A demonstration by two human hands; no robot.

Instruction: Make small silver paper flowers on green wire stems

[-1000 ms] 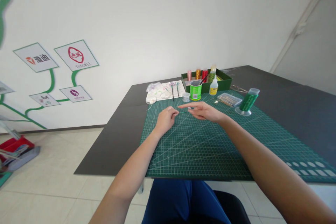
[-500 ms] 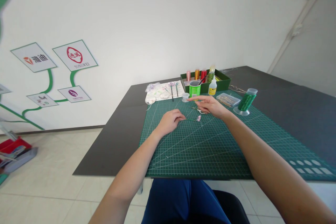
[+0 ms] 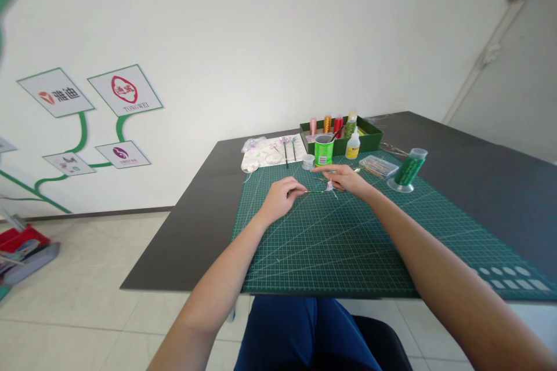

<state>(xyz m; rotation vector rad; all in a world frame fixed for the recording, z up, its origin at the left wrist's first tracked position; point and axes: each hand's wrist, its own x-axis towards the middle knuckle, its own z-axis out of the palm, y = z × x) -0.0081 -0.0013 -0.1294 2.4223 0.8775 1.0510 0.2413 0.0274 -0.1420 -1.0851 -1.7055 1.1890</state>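
My left hand is closed in a pinch on a thin green flower stem held low over the green cutting mat. A small pale pink flower sits at the stem's right end, with white strands hanging beside it. Close behind the flower is my right hand, its index finger stretched to the left and the other fingers loosely bent. Whether its fingertips touch the flower I cannot tell. Scissors lie on the mat, partly hidden by the right hand.
Behind the hands stand a clear small tub, a green can, a glue bottle and a green box with thread spools. To the right are a clear case and a green thread spool. White paper holds flower pieces.
The stem and flower have risen slightly away from me, and the flower is now right by my right hand's fingers. My right hand has shifted slightly and covers more of the scissors.
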